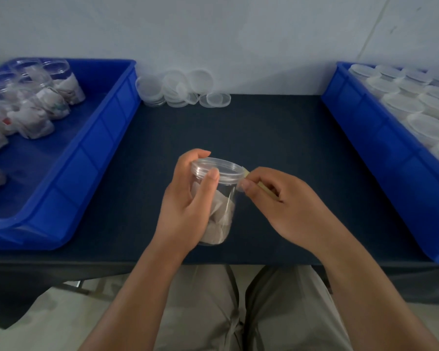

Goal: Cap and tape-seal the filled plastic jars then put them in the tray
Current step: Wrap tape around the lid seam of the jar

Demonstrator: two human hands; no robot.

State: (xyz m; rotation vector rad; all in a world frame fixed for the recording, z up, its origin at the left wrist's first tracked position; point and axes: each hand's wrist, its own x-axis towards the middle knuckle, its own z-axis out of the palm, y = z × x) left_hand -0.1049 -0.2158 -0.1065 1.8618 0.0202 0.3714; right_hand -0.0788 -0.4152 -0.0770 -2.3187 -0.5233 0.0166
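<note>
Head view, left hand [185, 203] gripping capped jar [224, 211], right hand [284, 201] pinching tape strip [246, 172], mostly hidden by fingers.

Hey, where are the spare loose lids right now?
In the head view, the loose lids lie piled at the far edge of the table, left of centre, beside the left blue tray.

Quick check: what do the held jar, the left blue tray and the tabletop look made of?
Jar: clear glossy plastic; contents show through. Left blue tray: opaque moulded plastic, ribbed walls, slight sheen. Tabletop: dark matte, probably cloth cover; texture unclear.
</note>
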